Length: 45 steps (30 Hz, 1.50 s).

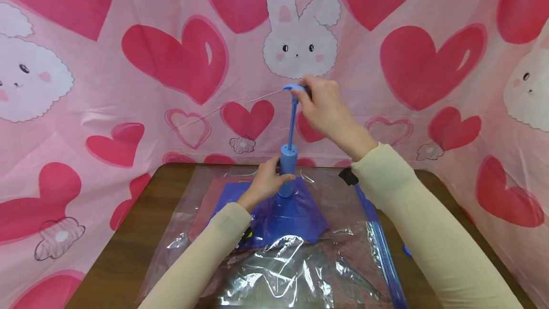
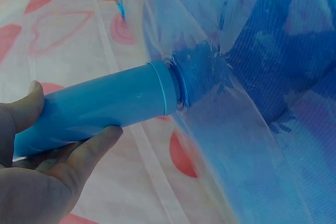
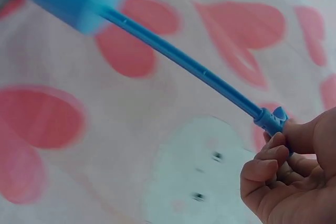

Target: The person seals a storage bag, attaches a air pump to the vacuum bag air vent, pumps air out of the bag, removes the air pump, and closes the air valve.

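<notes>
A blue hand pump stands upright on a clear plastic vacuum storage bag, its lower end at the bag's valve. My left hand grips the pump barrel; in the left wrist view, thumb and fingers wrap the barrel. My right hand holds the pump's handle at the top. The plunger rod is drawn far out of the barrel. Folded blue cloth lies inside the bag under the pump, with reddish fabric beside it.
The bag spreads over a brown wooden table, with a blue zip strip along its right side. A small blue piece lies partly behind my right sleeve. A pink heart-and-rabbit curtain surrounds the table's back and sides.
</notes>
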Tool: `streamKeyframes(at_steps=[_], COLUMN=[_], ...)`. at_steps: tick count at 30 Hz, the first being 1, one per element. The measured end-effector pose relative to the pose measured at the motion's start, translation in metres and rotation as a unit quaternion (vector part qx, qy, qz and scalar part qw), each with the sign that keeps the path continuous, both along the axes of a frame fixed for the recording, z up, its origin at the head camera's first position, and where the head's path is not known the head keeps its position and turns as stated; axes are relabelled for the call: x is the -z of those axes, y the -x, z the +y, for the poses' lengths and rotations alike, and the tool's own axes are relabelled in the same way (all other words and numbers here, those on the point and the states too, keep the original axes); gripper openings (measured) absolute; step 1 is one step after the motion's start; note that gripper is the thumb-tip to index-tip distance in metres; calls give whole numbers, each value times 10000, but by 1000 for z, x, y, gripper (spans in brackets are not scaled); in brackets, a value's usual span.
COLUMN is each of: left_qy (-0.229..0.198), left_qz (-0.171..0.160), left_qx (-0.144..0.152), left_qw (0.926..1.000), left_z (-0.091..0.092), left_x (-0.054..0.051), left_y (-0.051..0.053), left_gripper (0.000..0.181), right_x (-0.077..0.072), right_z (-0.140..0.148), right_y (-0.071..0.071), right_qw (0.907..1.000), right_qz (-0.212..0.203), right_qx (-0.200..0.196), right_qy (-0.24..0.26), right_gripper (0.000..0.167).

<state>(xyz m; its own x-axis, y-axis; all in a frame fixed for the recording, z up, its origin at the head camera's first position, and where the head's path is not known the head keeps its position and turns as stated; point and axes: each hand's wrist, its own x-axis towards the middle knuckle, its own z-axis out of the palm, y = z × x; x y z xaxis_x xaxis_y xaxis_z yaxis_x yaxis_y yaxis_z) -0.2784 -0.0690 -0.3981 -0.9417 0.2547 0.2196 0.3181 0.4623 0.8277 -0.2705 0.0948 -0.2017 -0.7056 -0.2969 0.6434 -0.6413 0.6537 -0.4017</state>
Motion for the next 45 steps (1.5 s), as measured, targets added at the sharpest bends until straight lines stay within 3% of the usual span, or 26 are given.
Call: streamKeyframes(at_steps=[3, 5, 10, 15, 22, 28, 32, 38, 42, 45], left_qy=[19, 32, 40, 81, 139, 221, 214, 208, 183, 187], left_qz=[-55, -54, -106, -79, 33, 280, 464, 390, 293, 229], left_qx=[5, -2, -37, -60, -24, -13, 55, -10, -32, -63], left_qw=[10000, 10000, 9999, 9999, 9999, 9994, 9987, 9990, 9994, 9995], left_z=[1, 2, 1, 1, 1, 0, 1, 1, 2, 3], left_x=[0, 0, 3, 4, 2, 0, 2, 3, 5, 4], left_y=[0, 1, 4, 7, 7, 8, 10, 9, 8, 9], left_gripper=[55, 54, 53, 54, 55, 51, 48, 48, 51, 51], right_x=[-21, -26, -16, 12, 74, 99, 100, 92, 80, 60], right_z=[2, 2, 0, 0, -4, -5, -4, -3, -2, 1], right_y=[-3, -4, -3, 4, 15, 16, 16, 17, 17, 16], right_qw=[9999, 9996, 9993, 9996, 9903, 9906, 9924, 9898, 9895, 9915], right_qz=[-2, -68, -10, -189, -1251, -1183, -1050, -1289, -1319, -1163], right_qx=[144, 254, 302, 210, 172, 96, 106, 7, -55, -35], right_qy=[84, 91, 237, 84, -585, -684, -631, -614, -597, -588], right_gripper=[21, 23, 22, 19, 14, 12, 11, 12, 13, 16])
